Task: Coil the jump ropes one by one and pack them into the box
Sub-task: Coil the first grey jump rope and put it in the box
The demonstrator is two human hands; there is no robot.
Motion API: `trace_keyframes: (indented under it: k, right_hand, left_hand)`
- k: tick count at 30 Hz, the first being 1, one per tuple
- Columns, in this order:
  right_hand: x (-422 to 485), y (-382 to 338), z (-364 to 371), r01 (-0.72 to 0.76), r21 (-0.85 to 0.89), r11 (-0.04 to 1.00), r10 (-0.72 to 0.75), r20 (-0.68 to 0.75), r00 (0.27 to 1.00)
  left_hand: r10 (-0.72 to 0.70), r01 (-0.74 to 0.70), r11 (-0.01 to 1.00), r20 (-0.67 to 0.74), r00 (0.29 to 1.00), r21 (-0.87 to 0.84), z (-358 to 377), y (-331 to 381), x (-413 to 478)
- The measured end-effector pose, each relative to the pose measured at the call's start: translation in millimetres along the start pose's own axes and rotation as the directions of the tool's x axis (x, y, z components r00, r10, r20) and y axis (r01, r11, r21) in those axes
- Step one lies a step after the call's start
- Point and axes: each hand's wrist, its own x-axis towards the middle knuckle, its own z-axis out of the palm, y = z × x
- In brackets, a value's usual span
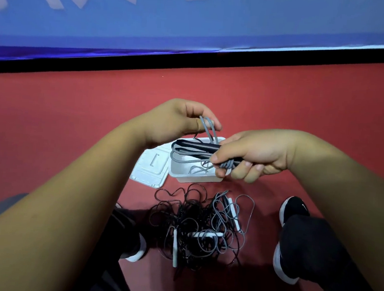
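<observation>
- R hand (250,154): fingers + thumb curled tight round the bundled jump rope (193,146). It clamps the two black handles and the grey cord wraps together at one end, prob. so the coil can't spring apart.
- L hand (176,123): pinches a grey cord loop between thumb + fingertips and lifts it up off the bundle. Looks like the tail end being wound or tucked, i.e. the coiling step is nearly done for this rope.
- Rope is held in the air directly over the box (195,177), a white tub open on the red floor (73,124). Holding it there makes for a short drop once the coil is secured.
- Grey cord shows inside the box. Can't tell if it's slack hanging from the held rope or one already packed.
- Lid (150,169) lies flat on the floor, touching the box's left side, so it's out of the opening but within reach.
- Pile of ropes (200,228) to do: black + grey cords tangled, with white handles (175,247) among them. It sits on the floor between the person's shoes (294,210), just nearer than the box, so most of the task is left.
- Writing: none legible. The lid has a raised rectangular mark and the blue banner (195,26) behind has pale shapes too blurred to read. One shoe has a white mark, brand not clear.
</observation>
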Motion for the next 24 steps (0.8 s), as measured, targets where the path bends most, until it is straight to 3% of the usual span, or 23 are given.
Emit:
trace_keyframes:
  k: [6, 9, 11, 16, 19, 24]
  right_hand:
    - [10, 3, -15, -0.023, -0.160, 0.987, -0.022, -0.277, 0.960]
    - [17, 5, -27, -0.012, -0.220, 0.975, -0.087, -0.435, 0.896]
    - [20, 6, -33, 0.013, -0.254, 0.967, -0.151, -0.532, 0.833]
    - [28, 4, -33, 0.139, -0.233, 0.962, -0.262, -0.666, 0.698]
    - [30, 0, -27, 0.234, -0.176, 0.956, -0.292, -0.632, 0.717]
    - [28, -3, -21, 0.318, -0.096, 0.943, -0.317, -0.551, 0.772]
  left_hand:
    - [0.040, -0.035, 0.960, -0.010, 0.999, 0.277, 3, 12, 1]
    - [0.082, -0.094, 0.839, 0.047, 0.996, 0.536, 3, 17, -2]
    - [0.059, -0.097, 0.779, 0.081, 0.995, 0.619, 7, 19, -4]
    - [-0.062, 0.034, 0.849, 0.037, 0.997, 0.528, 9, 15, -2]
    - [-0.135, 0.132, 0.892, -0.025, 0.991, 0.432, 5, 1, 1]
    - [-0.294, 0.294, 0.948, -0.019, 0.956, 0.118, 7, -4, 0]
